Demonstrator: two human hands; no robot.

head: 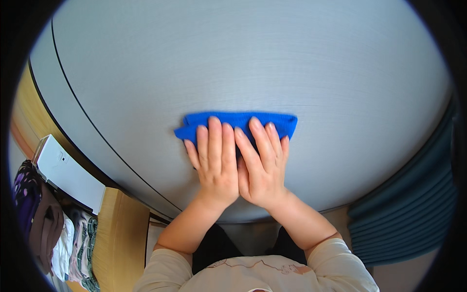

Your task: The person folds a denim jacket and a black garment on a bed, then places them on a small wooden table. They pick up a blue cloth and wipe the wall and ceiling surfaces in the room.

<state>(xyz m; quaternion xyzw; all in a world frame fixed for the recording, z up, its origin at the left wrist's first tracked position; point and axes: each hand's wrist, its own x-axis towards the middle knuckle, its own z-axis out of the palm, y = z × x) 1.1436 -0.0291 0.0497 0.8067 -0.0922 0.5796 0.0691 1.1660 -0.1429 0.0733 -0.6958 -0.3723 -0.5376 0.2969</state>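
A folded blue cloth (237, 118) lies flat against a broad pale grey panel (255, 65) with a faint fine-lined surface. Both hands press on the cloth side by side, palms down. My left hand (216, 160) covers its left part with fingers extended upward in the picture, the little finger over its lower edge. On its right part rests my right hand (263, 164), fingers somewhat spread, its thumb side touching or nearly touching the left hand. The cloth's top edge and both ends show beyond the fingertips; the rest is hidden under the hands.
Folded or hanging clothes (47, 226) fill a wooden compartment at lower left, beside a white box-like object (73, 175) and a wooden panel (124, 233). A dark seam (91, 122) runs down the grey panel's left side. A dark teal pleated curtain (405, 211) hangs at right.
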